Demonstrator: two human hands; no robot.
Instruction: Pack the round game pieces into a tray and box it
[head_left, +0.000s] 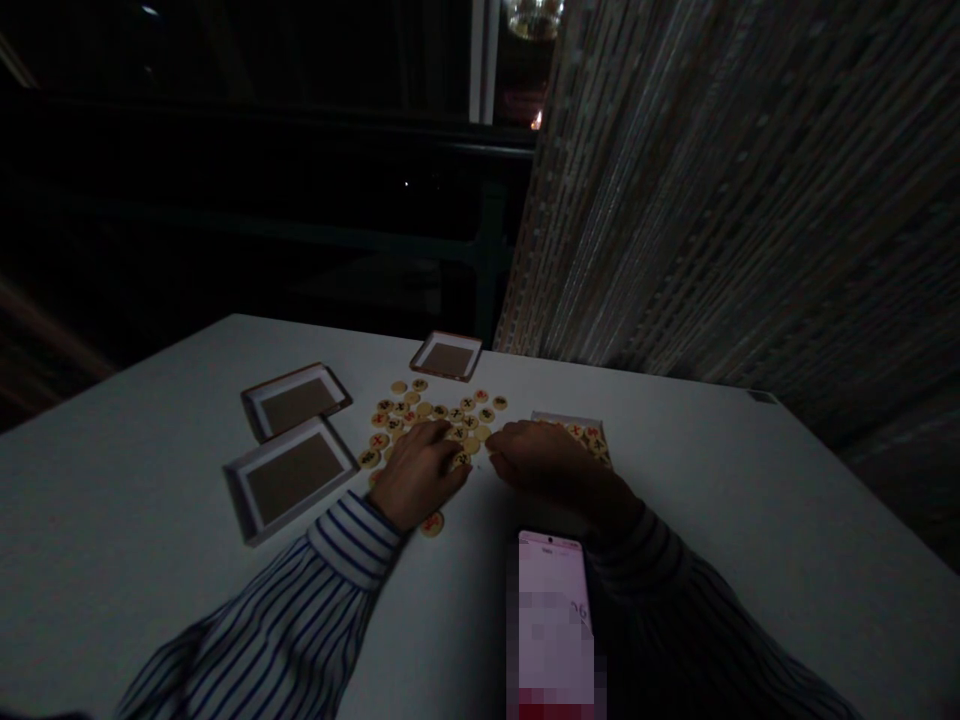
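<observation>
Round wooden Chinese chess pieces (439, 411) with red or black characters lie loose in a cluster at the middle of the table. My left hand (418, 470) rests over the near side of the cluster, fingers stretched out and thumb apart, covering some pieces. One black-marked piece (461, 460) shows between its thumb and fingers. To the right, my right hand (544, 455) is closed, its fingertips pinched at the edge of a pale piece. Behind that hand, a shallow box (568, 416) holds several pieces in rows, partly hidden. A red-marked piece (432, 523) lies apart near my left wrist.
On the white table (150, 480), two shallow box parts (234, 495) overlap at left, and another box part (421, 366) sits at the far edge. A lit phone (555, 600) lies in front of me. A string curtain (675, 200) hangs behind the table at right.
</observation>
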